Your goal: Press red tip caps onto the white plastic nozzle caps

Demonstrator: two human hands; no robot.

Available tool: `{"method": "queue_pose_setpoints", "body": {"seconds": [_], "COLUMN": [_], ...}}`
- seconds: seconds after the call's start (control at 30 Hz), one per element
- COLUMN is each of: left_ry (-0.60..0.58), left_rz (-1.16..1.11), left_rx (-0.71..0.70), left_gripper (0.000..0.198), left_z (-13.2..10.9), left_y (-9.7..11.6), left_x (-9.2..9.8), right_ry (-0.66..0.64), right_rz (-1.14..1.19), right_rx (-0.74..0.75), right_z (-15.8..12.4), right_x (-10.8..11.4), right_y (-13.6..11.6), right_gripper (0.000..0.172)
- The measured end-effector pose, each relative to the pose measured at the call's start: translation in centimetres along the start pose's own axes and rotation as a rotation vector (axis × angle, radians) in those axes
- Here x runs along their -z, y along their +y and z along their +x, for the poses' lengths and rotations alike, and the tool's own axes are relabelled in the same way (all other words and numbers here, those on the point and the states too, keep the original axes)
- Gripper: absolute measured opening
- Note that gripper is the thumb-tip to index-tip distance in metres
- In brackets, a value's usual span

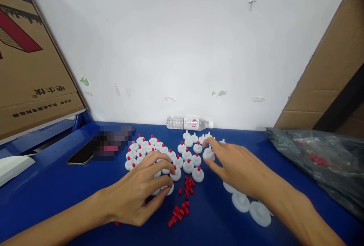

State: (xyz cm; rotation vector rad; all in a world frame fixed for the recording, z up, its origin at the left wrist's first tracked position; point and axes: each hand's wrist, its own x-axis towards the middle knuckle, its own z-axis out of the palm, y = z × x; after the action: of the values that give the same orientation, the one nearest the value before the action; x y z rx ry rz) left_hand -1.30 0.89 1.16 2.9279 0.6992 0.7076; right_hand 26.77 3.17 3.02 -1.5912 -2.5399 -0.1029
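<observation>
My left hand (145, 191) is curled on the left side of the table, its thumb and fingers round a white nozzle cap (170, 190); the cap's top is hidden under the fingers. More white nozzle caps with red tips (188, 166) stand upright in a cluster behind and beside it. My right hand (231, 160) reaches in from the right, thumb and fingers closed about another white nozzle cap (209, 155). Small red tip covers (178, 212) lie loose between my hands. Below my right wrist sit several white caps without red tips (241, 201).
A clear plastic bottle (189, 123) lies against the white wall. A phone (82, 152) rests at left, near a white object (13, 166). A dark plastic bag (315, 166) with red pieces lies at right. Cardboard boxes (36, 63) flank both sides of the blue table (210, 219).
</observation>
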Motion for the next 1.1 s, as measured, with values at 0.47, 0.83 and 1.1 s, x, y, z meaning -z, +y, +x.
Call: {"method": "queue_pose_setpoints", "body": {"seconds": [0.47, 0.83, 1.1], "left_ry": [0.081, -0.021, -0.103], "left_rz": [-0.009, 0.296, 0.399], "left_rx": [-0.101, -0.113, 0.111], "left_gripper": [0.02, 0.018, 0.01], "left_z": [-0.1, -3.3, -9.6], "left_y": [-0.3, 0.7, 4.0], "left_x": [0.4, 5.5, 3.8], "right_ry": [-0.038, -0.018, 0.021], "right_rz": [0.013, 0.0, -0.004], "right_rx": [-0.004, 0.029, 0.069], "right_z": [0.1, 0.0, 0.1], "right_x": [-0.6, -0.9, -1.2], "right_y": [-0.2, 0.1, -0.2], "right_gripper": [0.031, 0.028, 0.03]}}
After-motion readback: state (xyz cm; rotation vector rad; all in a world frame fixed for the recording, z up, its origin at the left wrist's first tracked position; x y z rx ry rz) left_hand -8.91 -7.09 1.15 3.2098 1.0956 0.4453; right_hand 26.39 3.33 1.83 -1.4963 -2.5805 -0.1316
